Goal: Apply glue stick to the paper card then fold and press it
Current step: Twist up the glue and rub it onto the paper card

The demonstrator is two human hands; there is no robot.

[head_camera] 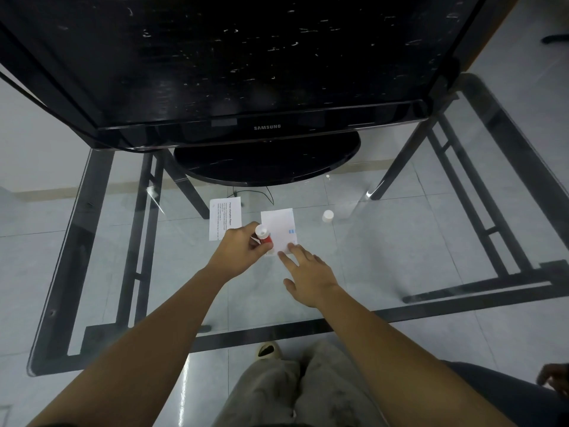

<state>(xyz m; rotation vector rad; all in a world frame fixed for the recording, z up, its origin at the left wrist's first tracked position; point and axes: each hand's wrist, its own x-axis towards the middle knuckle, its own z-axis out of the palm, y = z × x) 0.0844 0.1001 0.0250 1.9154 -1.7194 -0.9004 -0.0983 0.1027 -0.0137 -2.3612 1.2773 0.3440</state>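
A small white paper card (278, 228) lies flat on the glass table (400, 248), in front of the monitor. My left hand (243, 251) grips a red glue stick (264, 236) with a white end turned up, at the card's left edge. My right hand (309, 274) rests with spread fingers, its fingertips pressing the card's near right corner. The stick's lower tip is hidden behind my fingers. A white cap (328, 216) stands alone on the glass to the right of the card.
A black Samsung monitor (268, 87) on a round stand (266, 155) fills the far side of the table. A printed white sheet (224, 217) lies left of the card. Black table legs and the tiled floor show through the glass. My knees are below the near edge.
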